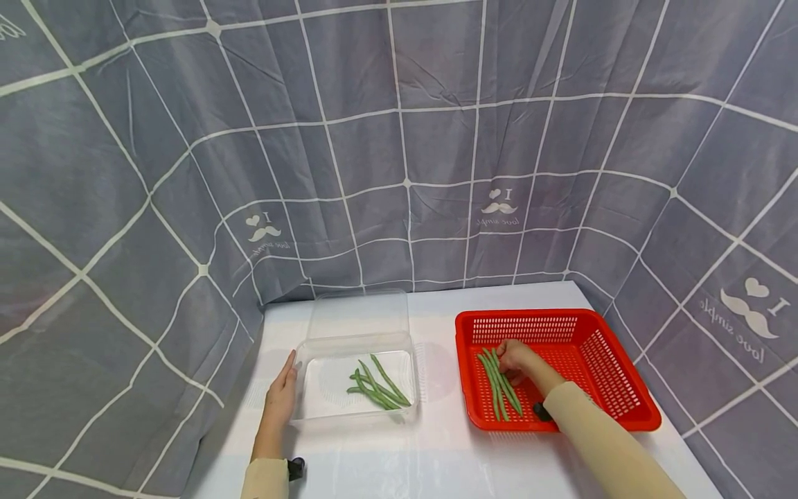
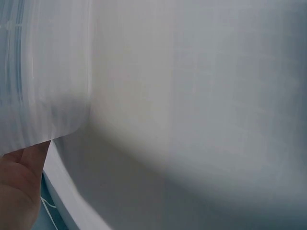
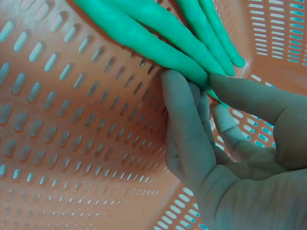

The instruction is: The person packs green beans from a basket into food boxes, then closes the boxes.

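Observation:
My left hand [image 1: 282,395] rests with straight fingers against the left side of a clear plastic container [image 1: 324,384]. Inside the container, several green beans [image 1: 389,378] lie toward the right. Over in a red perforated basket [image 1: 573,353], my right hand [image 1: 516,357] reaches down to a small bunch of green beans [image 1: 494,384] at the basket's left side. The right wrist view shows its thumb and index finger pinching the end of one green bean [image 3: 144,48]. In the left wrist view, the container wall [image 2: 53,72] hides most of the left fingers.
A clear lid [image 1: 358,315] lies behind the container on the white table [image 1: 436,443]. Grey curtain [image 1: 349,152] with white lines surrounds the table at the back and sides. The basket's raised walls stand around the right hand.

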`<state>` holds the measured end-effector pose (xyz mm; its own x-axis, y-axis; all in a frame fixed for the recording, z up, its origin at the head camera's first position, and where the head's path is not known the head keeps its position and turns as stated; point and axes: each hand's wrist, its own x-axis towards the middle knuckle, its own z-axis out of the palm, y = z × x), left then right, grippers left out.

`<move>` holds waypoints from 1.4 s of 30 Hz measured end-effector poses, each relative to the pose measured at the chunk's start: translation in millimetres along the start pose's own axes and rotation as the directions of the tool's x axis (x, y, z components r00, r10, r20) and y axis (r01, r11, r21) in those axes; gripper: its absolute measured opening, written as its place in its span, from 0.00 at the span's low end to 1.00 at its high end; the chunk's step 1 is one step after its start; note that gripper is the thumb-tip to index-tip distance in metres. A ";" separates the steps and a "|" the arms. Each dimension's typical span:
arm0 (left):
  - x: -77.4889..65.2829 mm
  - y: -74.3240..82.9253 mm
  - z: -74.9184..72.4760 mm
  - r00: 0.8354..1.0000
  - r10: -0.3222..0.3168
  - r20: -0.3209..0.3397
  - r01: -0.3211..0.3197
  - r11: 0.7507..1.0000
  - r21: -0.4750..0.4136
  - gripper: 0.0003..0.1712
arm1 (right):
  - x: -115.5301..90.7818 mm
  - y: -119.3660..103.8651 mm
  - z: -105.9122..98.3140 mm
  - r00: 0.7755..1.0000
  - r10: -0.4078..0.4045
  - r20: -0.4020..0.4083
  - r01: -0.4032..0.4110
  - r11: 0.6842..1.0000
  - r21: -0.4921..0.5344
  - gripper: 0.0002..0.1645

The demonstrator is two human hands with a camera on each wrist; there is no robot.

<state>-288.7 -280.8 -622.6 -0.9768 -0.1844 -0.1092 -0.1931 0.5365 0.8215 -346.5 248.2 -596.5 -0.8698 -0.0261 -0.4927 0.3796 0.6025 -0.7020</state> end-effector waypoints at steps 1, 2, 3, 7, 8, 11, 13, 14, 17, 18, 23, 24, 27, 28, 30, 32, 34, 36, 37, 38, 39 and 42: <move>-0.2 0.1 -0.1 1.000 -0.002 0.002 0.002 1.000 0.000 0.32 | 0.6 0.2 0.1 1.000 0.001 -0.003 -0.001 1.000 -0.004 0.16; -0.4 0.1 -0.1 1.000 -0.002 0.003 0.002 1.000 -0.001 0.32 | 0.8 0.4 0.1 1.000 -0.002 -0.004 0.002 1.000 -0.009 0.16; -0.5 0.1 -0.2 1.000 -0.003 0.004 0.003 1.000 -0.004 0.32 | 1.1 0.7 0.1 1.000 -0.005 -0.003 0.005 1.000 -0.013 0.16; -0.9 0.3 -0.2 1.000 -0.003 0.007 0.004 1.000 -0.006 0.32 | 0.8 2.2 -1.4 1.000 -0.012 0.004 0.012 1.000 0.003 0.16; -0.9 0.2 -0.1 1.000 -0.003 0.007 0.003 1.000 -0.006 0.32 | 0.4 2.7 -2.3 1.000 -0.015 0.011 0.015 1.000 0.010 0.17; -1.0 0.0 -0.2 1.000 -0.001 0.004 0.001 1.000 -0.001 0.32 | -1.4 3.9 -5.8 1.000 -0.017 0.026 0.016 0.999 0.037 0.19; -1.2 -0.2 -0.2 1.000 -0.001 0.003 0.001 1.000 0.000 0.32 | -2.4 5.3 -8.6 0.999 -0.018 0.039 0.016 0.999 0.051 0.20; -1.4 -0.2 -0.2 1.000 -0.001 0.003 0.001 1.000 -0.001 0.32 | -2.6 6.1 -10.0 0.999 -0.017 0.044 0.015 0.998 0.058 0.21; -1.7 -0.2 -0.2 1.000 -0.001 0.003 0.001 1.000 -0.004 0.32 | -3.3 7.7 -13.9 0.998 -0.012 0.061 0.006 0.996 0.092 0.23; -1.8 -0.1 -0.2 1.000 0.000 0.003 0.000 1.000 -0.004 0.32 | -3.7 7.8 -15.2 0.998 -0.011 0.069 0.004 0.994 0.106 0.23; -1.7 0.5 -0.4 1.000 0.005 0.003 -0.005 1.000 -0.002 0.32 | -6.2 5.9 -21.6 0.995 -0.022 0.100 0.002 0.981 0.193 0.28; -1.9 0.7 -0.4 1.000 0.006 0.002 -0.006 1.000 -0.003 0.32 | -7.1 5.1 -22.9 0.994 -0.025 0.104 0.003 0.978 0.210 0.28; -2.2 0.7 -0.6 1.000 0.007 -0.003 -0.007 1.000 0.001 0.32 | -10.2 2.9 -26.0 0.993 -0.038 0.108 0.009 0.967 0.254 0.31; -2.2 0.7 -0.7 1.000 0.007 -0.004 -0.007 1.000 0.002 0.32 | -11.2 2.1 -27.1 0.993 -0.046 0.111 0.014 0.963 0.267 0.31; -2.2 0.6 -0.7 1.000 0.007 -0.008 -0.007 1.000 0.004 0.32 | -13.3 0.0 -29.2 0.992 -0.058 0.114 0.021 0.954 0.300 0.32; -2.2 0.6 -0.6 1.000 0.007 -0.010 -0.007 1.000 0.006 0.32 | -15.0 -2.0 -31.1 0.991 -0.071 0.115 0.030 0.944 0.329 0.33; -2.1 0.5 -0.5 1.000 0.008 -0.008 -0.008 1.000 0.005 0.32 | -16.6 -4.5 -32.6 0.988 -0.091 0.123 0.042 0.933 0.357 0.33; -2.0 0.5 -0.3 1.000 0.008 -0.008 -0.008 1.000 0.002 0.32 | -18.4 -7.6 -33.6 0.985 -0.109 0.133 0.051 0.923 0.381 0.34; -1.9 0.4 -0.3 1.000 0.008 -0.008 -0.008 1.000 0.001 0.32 | -19.4 -9.4 -34.2 0.983 -0.121 0.139 0.058 0.919 0.390 0.34; -1.9 0.3 -0.2 1.000 0.008 -0.009 -0.008 1.000 -0.001 0.31 | -20.5 -11.6 -34.7 0.980 -0.133 0.145 0.065 0.915 0.399 0.35; -1.9 0.2 -0.1 1.000 0.007 -0.010 -0.007 1.000 -0.002 0.31 | -21.9 -14.3 -34.9 0.978 -0.143 0.149 0.071 0.910 0.409 0.36; -2.1 0.0 0.1 1.000 0.002 -0.011 -0.002 1.000 -0.007 0.31 | -25.1 -23.0 -36.3 0.972 -0.174 0.160 0.090 0.898 0.431 0.37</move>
<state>-286.7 -280.3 -622.5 -0.9761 -0.1921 -0.1018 -0.1906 0.5312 0.8255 -344.9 264.0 -549.3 -0.8608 -0.2579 -0.4388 0.3984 0.1950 -0.8962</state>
